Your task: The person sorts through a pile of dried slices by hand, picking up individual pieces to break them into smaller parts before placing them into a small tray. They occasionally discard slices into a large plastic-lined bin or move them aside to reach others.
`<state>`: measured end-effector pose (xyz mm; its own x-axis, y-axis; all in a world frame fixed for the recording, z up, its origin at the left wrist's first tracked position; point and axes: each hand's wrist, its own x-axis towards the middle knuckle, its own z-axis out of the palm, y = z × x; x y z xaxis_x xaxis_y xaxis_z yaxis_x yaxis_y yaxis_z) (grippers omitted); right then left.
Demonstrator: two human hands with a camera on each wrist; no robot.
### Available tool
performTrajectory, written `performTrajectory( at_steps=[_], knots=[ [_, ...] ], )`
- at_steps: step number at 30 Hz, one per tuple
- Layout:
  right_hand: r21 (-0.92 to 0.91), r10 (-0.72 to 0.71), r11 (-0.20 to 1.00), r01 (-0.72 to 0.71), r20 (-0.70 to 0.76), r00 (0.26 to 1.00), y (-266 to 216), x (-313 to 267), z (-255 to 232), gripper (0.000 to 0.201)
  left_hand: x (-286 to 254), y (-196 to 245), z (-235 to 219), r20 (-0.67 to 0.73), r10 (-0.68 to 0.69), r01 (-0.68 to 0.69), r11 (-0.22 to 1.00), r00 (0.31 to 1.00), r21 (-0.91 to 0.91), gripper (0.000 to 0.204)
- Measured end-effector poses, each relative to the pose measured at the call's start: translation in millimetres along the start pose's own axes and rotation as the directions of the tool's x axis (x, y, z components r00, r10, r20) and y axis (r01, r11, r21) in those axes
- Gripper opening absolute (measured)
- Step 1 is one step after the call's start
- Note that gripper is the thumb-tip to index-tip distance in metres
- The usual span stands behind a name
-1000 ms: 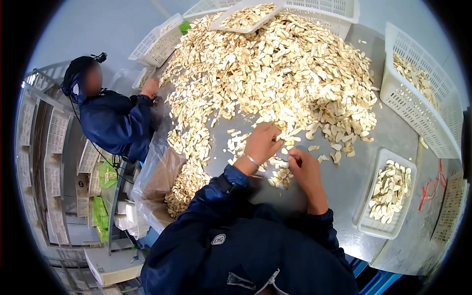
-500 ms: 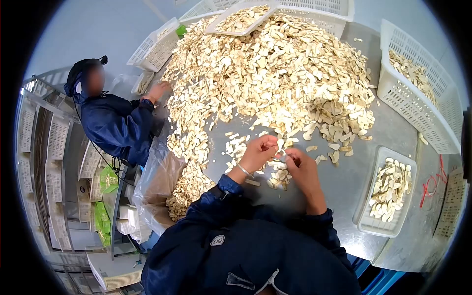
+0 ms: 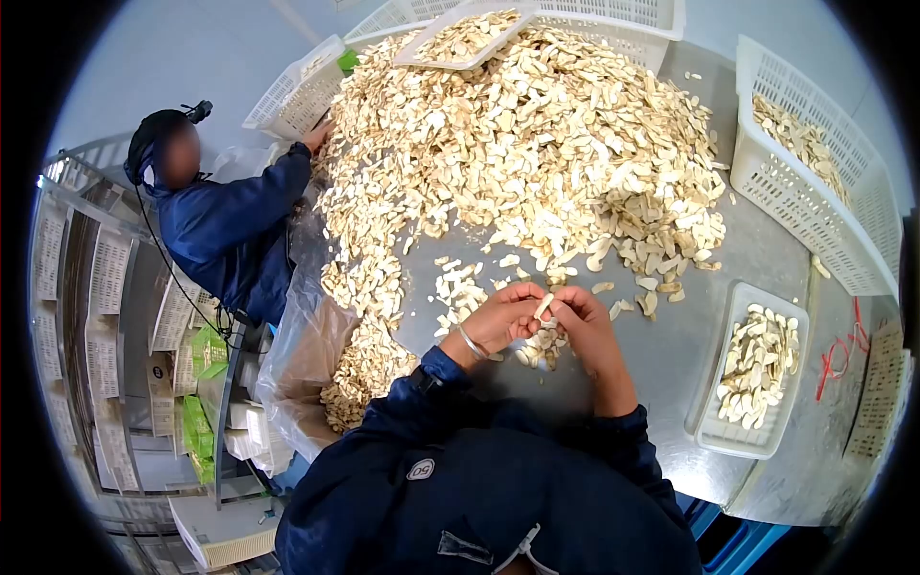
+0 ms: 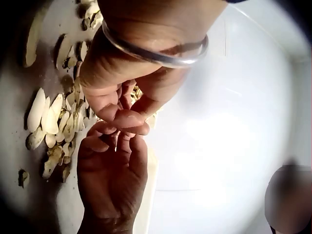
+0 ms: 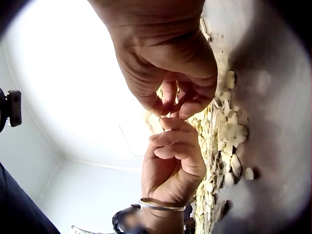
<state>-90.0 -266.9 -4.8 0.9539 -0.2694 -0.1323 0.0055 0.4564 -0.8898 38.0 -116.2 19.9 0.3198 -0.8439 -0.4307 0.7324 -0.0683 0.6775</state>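
In front of the body, both hands meet fingertip to fingertip over the metal table [image 3: 661, 374]. A pale, elongated dried slice [image 3: 543, 306] stands between them. My left hand [image 3: 498, 321], with a silver bangle at the wrist, pinches it. From the other side, my right hand [image 3: 592, 335] holds it between thumb and curled fingers. In both wrist views the fingers hide most of the slice. Loose slices [image 3: 540, 350] lie under the hands, and a small cluster [image 3: 458, 290] lies left of them. The large heap of slices [image 3: 537, 134] spreads just beyond.
A white tray of slices [image 3: 704, 422] sits at right, near red cord [image 3: 832, 372]. Perforated white baskets [image 3: 795, 206] stand along the table's edges. Another tray [image 3: 465, 64] rests on the heap. A clear plastic bag [image 3: 287, 374] and another person [image 3: 225, 216] are at left.
My left hand has drawn back from the slices near the heap, bringing a slice to my right hand. The other person's arm now reaches farther toward the back basket.
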Motion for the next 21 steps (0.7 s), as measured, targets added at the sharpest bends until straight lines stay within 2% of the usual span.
performTrajectory(
  at_steps=[2,6,8,12,15,20,21],
  knots=[
    [0.023,-0.019,1.0,0.02,-0.031,0.999,-6,-3,5,0.018,-1,0,2,-0.007,-0.003,0.003,0.999,1.0,0.047,0.008],
    [-0.002,-0.07,0.998,0.07,-0.053,0.996,-9,-4,10,0.022,-1,-1,4,0.014,0.01,-0.011,1.0,1.0,0.012,0.009],
    [-0.026,-0.051,0.998,0.05,-0.031,0.998,-7,-3,8,0.025,0,-3,1,0.034,0.009,-0.008,1.0,0.999,-0.008,0.009],
    [-0.016,-0.068,0.998,0.068,-0.027,0.997,-7,-4,11,0.026,2,-4,5,-0.024,-0.003,0.002,0.999,1.0,-0.045,0.01],
    [-0.075,-0.073,0.994,0.073,0.014,0.997,-3,-3,9,0.023,-1,0,15,-0.045,-0.02,0.019,0.999,0.999,-0.027,0.013],
    [0.001,-0.012,1.0,0.012,-0.078,0.997,-1,-1,6,0.018,1,-5,6,0.004,-0.003,0.002,0.999,1.0,0.039,0.015],
    [0.014,0.008,1.0,-0.006,-0.105,0.994,-4,-1,7,0.017,0,-3,7,-0.029,-0.018,0.02,0.995,0.999,0.099,0.015]
  ],
)
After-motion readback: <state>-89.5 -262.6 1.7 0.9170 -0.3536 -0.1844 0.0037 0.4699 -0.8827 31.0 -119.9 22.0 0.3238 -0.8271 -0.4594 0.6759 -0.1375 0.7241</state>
